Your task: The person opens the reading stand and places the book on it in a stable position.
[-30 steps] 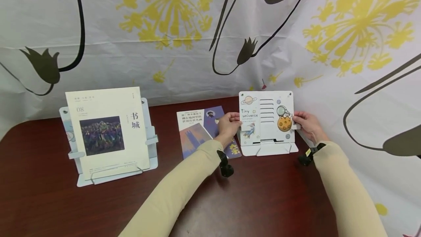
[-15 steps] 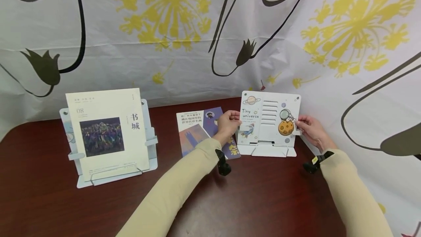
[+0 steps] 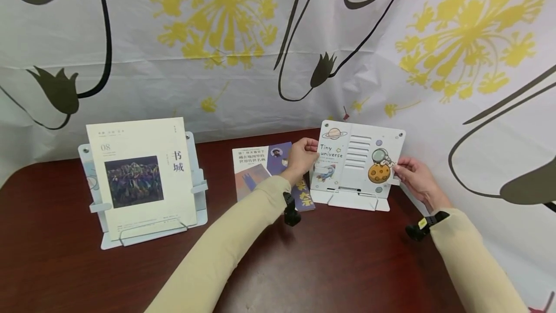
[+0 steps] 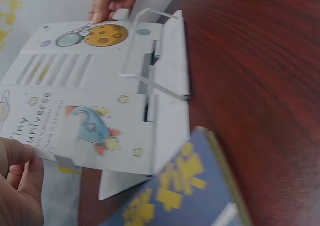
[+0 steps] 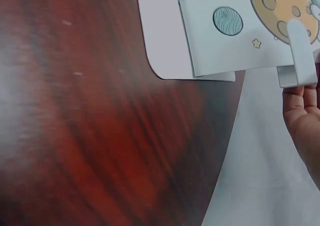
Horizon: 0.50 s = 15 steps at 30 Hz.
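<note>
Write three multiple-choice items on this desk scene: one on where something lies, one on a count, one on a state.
1. Where does the purple paperback book lie?
A. Flat on the dark red wooden table, between the two stands
B. Propped on the white "Tiny universe" book stand
C. In the right hand

2. How many book stands are on the table?
A. One
B. Two
C. Four

3. What state is the white "Tiny universe" book stand in?
A. Folded flat
B. Loaded with a book
C. Upright, bare, held at both side edges

Answers: 1 A, the head view shows it flat on the wood beside the left hand. 2 B, the pale blue stand bearing a cream book makes the second. 3 C, a hand grips each edge.
</note>
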Available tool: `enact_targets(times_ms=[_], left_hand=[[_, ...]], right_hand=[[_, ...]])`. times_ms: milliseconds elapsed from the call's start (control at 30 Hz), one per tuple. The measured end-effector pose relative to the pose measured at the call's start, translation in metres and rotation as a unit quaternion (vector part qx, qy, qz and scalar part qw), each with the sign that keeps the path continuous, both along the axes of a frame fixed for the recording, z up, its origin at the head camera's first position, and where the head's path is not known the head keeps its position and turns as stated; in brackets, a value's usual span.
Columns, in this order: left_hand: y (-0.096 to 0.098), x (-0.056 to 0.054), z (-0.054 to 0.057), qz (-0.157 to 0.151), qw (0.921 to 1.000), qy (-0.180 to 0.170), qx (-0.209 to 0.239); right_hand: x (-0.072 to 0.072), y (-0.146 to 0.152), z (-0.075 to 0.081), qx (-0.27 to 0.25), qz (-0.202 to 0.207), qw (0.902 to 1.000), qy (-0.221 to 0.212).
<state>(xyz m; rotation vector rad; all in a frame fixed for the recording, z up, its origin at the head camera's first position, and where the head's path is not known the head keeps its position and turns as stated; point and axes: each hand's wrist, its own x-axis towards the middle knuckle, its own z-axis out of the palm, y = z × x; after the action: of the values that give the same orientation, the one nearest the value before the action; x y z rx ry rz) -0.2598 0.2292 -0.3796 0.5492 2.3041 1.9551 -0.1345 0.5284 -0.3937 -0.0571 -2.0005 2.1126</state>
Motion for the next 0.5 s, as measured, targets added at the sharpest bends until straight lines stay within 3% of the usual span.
enact_targets(times_ms=[167,267,333,400,500], left_hand=[[0.002,-0.003,0.013,0.008,0.9998,0.018,-0.002],[0.002,-0.004,0.027,0.023,0.9957,0.087,-0.02],[0.003,-0.003,0.042,0.025,0.9864,0.157,-0.04],[0.007,0.001,0.06,0.011,0.9711,0.229,-0.065],[0.018,0.014,0.084,-0.05,0.9511,0.286,-0.104]], right_hand=[[0.013,-0.009,0.002,0.01,-0.026,0.9996,0.005],[0.021,-0.016,0.002,0.008,-0.039,0.9992,0.007],[0.026,-0.02,0.002,0.002,-0.048,0.9988,0.011],[0.03,-0.023,0.002,-0.013,-0.054,0.9983,0.015],[0.035,-0.027,0.001,-0.029,-0.062,0.9975,0.016]])
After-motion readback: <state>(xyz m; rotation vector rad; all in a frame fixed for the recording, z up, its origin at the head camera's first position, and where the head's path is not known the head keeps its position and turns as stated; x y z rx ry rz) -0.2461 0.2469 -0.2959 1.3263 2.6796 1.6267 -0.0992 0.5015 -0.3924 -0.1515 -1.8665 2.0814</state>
